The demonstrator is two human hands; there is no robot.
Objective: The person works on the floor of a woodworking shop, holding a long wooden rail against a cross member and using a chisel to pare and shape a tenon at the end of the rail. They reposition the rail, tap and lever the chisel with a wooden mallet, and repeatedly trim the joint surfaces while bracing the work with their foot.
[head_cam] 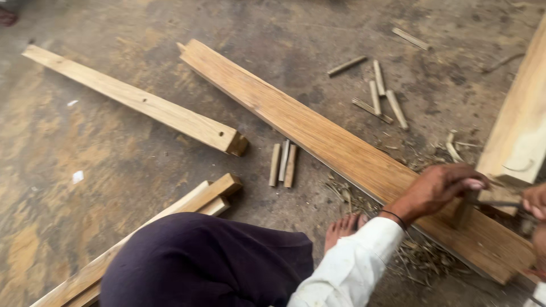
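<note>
My left hand (441, 187), in a white sleeve with a dark wristband, grips a short wooden peg (462, 215) that stands upright on a long wooden plank (307, 128). The plank lies diagonally across the floor. At the right edge, my right hand (536, 202) is partly cut off and holds a thin dark metal blade (500, 203) against the top of the peg. My knee in dark trousers (205, 261) fills the bottom middle, and my bare foot (343, 228) rests beside the plank.
Two square wooden bars (142, 103) (170, 219) lie on the stained concrete floor at left. Short pegs lie in small groups (282, 165) (382, 99). Another pale board (520, 122) runs along the right edge. Wood shavings (421, 256) litter the floor by the plank.
</note>
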